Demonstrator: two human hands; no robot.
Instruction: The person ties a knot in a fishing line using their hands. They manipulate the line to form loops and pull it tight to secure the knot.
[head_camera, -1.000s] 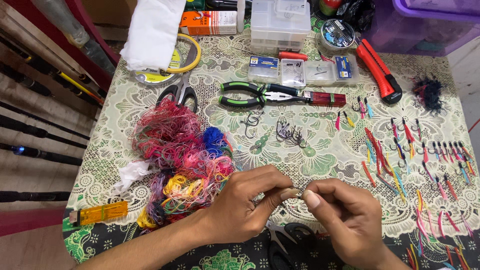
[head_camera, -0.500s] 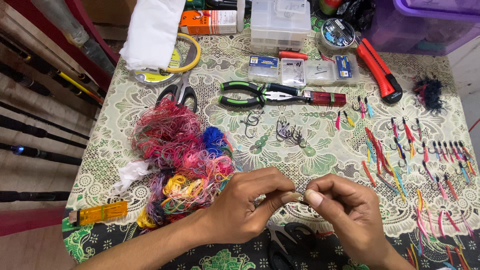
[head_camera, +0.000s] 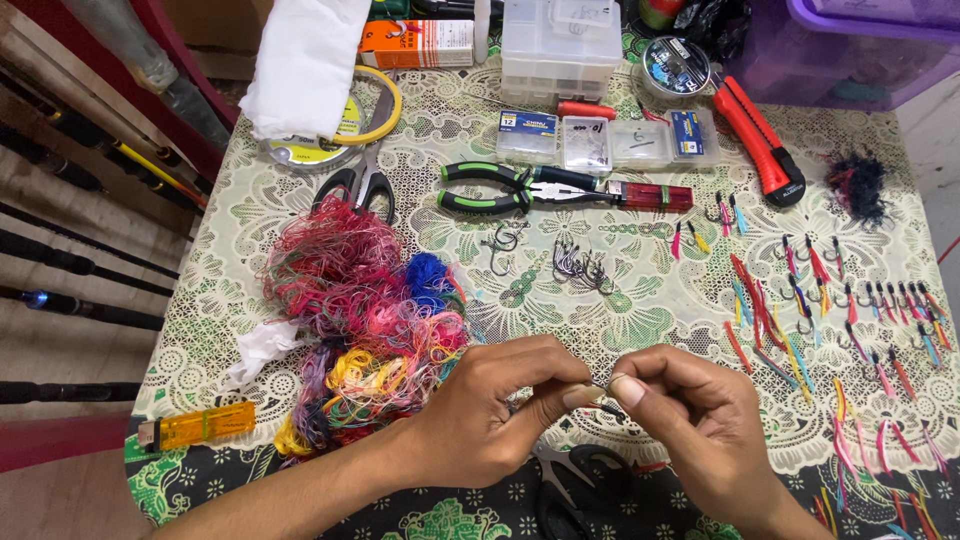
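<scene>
Both hands meet low over the table (head_camera: 640, 330): left hand (head_camera: 490, 415) and right hand (head_camera: 690, 430) pinch one small hook (head_camera: 597, 392) between fingertips, beside the thread pile (head_camera: 365, 320). It appears to be the dressing step, which calls for steady, fine finger work.

i see green-handled pliers (head_camera: 500, 187) beside a red lighter (head_camera: 650, 196), a red utility knife (head_camera: 757, 140), an orange lighter (head_camera: 198, 427).

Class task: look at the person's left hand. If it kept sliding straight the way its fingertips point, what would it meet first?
The left hand points rightward, so it would almost at once meet the right hand, whose fingertips pinch the same tiny item, too small to identify.
</scene>
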